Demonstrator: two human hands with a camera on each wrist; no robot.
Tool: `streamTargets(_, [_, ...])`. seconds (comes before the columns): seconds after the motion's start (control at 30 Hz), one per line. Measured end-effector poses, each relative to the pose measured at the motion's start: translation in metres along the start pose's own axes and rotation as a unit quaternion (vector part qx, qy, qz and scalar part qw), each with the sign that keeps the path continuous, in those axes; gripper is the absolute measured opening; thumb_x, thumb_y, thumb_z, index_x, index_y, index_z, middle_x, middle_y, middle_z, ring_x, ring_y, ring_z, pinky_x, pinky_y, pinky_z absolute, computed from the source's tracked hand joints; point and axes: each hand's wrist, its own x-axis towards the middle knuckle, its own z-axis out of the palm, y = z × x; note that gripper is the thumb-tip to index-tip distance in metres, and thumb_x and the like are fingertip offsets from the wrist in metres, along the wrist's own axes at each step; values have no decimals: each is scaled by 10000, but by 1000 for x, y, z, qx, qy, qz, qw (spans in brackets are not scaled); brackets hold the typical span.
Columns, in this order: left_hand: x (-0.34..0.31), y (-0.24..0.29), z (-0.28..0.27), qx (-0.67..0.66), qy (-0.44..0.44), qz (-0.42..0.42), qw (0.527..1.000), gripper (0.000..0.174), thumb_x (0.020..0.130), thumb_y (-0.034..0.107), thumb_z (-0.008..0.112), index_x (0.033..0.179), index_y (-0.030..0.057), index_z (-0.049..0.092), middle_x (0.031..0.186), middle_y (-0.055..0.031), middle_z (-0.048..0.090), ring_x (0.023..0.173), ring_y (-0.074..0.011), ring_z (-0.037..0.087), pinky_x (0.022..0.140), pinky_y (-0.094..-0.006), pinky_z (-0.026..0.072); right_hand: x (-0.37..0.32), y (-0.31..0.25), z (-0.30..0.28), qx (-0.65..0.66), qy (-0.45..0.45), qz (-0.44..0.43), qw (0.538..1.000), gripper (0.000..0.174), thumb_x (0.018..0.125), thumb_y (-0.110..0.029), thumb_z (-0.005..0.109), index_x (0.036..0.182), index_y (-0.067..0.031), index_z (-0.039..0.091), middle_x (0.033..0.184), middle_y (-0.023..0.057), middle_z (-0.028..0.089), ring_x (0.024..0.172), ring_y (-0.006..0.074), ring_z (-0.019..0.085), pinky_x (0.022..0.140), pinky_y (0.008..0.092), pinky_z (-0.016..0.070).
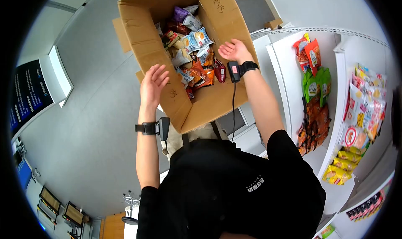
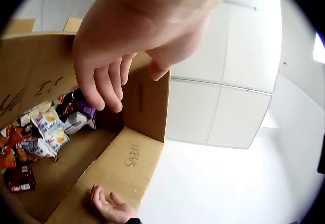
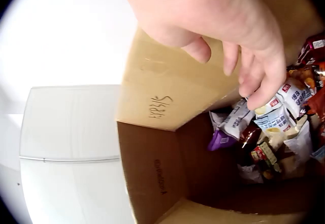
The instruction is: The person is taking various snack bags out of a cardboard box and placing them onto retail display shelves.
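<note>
Head view: grey floor (image 1: 92,96) and white shelves (image 1: 289,75) beside a cardboard box (image 1: 144,40).

Brown cardboard box (image 1: 144,40) is open, handwriting on its panels. Snack packets (image 1: 202,37) of mixed colours lie jumbled inside.

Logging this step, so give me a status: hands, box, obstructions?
Left hand and right hand open, empty. Snack packets inside open box. Black cable dangling from right wrist.
</note>
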Motion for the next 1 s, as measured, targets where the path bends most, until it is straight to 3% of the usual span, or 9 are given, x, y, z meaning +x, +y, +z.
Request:
streamTargets(0.3, [-10, 8, 15, 49, 28, -6, 998, 550, 966, 340, 382, 1380, -10, 290, 1343, -190, 428, 1147, -286, 501, 989, -387, 405, 92, 29, -20, -81, 62, 90, 991, 443, 952, -299, 400, 1315, -47, 385, 1345, 147, 378, 1217, 308, 391, 960, 577, 341])
streamTargets(0.37, [-13, 14, 17, 65, 54, -21, 996, 550, 968, 338, 372, 1387, -7, 281, 1344, -189, 427, 1143, -286, 503, 987, -385, 408, 110, 34, -26, -79, 82, 123, 986, 451, 951, -299, 422, 1339, -79, 360, 1363, 146, 348, 1248, 288, 367, 949, 582, 357])
streamTargets(0.53, [-5, 24, 18, 124, 76, -32, 989, 576, 959, 339, 385, 1396, -16, 261, 1285, -202, 488, 1070, -259, 558, 971, -366, 421, 161, 55, -59, -87, 121, 162, 975, 447, 936, -303, 450, 1317, -81, 375, 1360, 165, 328, 1211, 325, 379, 876, 628, 378])
streamTargets(0.67, [9, 34, 20, 167, 67, -26, 983, 585, 961, 335, 381, 1409, -9, 230, 1294, -211, 479, 1048, -251, 575, 961, -356, 432, 214, 81, -108, -73, 141, 144, 977, 414, 928, -309, 458, 1259, -64, 412, 1307, 168, 373, 1171, 337, 399, 858, 636, 384])
streamTargets(0.77, [23, 44, 24, 181, 68, -5, 981, 593, 965, 344, 377, 1418, 0, 209, 1309, -212, 467, 1044, -246, 577, 964, -356, 430, 206, 84, -121, -77, 152, 189, 967, 380, 931, -312, 442, 1224, -70, 446, 1263, 168, 425, 1159, 328, 415, 868, 628, 384])
streamTargets(0.8, [28, 48, 27, 192, 73, 1, 979, 592, 969, 348, 369, 1427, 16, 192, 1318, -209, 461, 1029, -235, 583, 947, -347, 445, 207, 87, -127, -79, 142, 195, 967, 359, 933, -322, 427, 1191, -77, 473, 1234, 161, 459, 1154, 313, 425, 881, 633, 378])
streamTargets(0.9, [38, 53, 27, 194, 47, 3, 980, 587, 969, 347, 366, 1434, 36, 187, 1319, -206, 461, 1018, -222, 585, 914, -331, 467, 199, 89, -136, -97, 134, 231, 959, 434, 937, -329, 412, 1299, -89, 397, 1282, 145, 431, 1187, 299, 419, 909, 649, 366])
streamTargets(1.0, [40, 46, 26, 225, 64, 19, 972, 581, 972, 342, 358, 1446, 64, 169, 1318, -199, 464, 906, -171, 614, 724, -250, 524, 199, 94, -147, -89, 132, 248, 955, 455, 945, -316, 403, 1337, -89, 356, 1297, 143, 419, 1203, 290, 415, 918, 639, 371])
